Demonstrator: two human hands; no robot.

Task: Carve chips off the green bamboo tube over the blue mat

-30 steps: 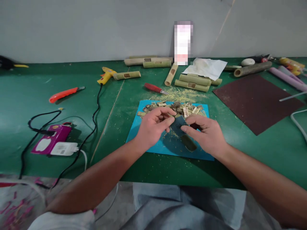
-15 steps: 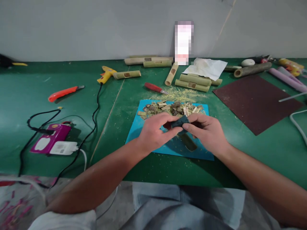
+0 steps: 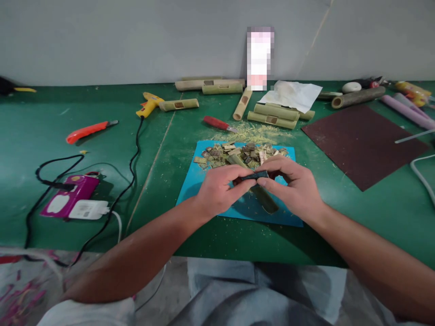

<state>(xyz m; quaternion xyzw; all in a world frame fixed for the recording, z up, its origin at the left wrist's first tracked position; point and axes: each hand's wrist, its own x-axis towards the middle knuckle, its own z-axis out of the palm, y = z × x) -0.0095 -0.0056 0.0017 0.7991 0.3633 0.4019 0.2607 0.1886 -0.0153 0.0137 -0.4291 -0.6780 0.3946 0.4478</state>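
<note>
Both hands meet over the blue sheet, pinching one small dark piece that looks like folded sandpaper. My left hand holds its left end between thumb and fingers. On the right end, my right hand closes with thumb and forefinger. The piece is seen nearly edge-on, and the fingertips hide part of it. Just below the hands a green bamboo tube lies on the sheet, partly covered by them. Bamboo chips are heaped along the sheet's far side.
A red-handled chisel lies behind the sheet among shavings. Cut bamboo tubes lie farther back, beside white paper. A brown sheet is at right. Leftward are an orange cutter, a yellow glue gun and a corded purple power strip.
The dark piece has turned from showing its broad face to nearly edge-on. Both hands still pinch it in almost the same place.
</note>
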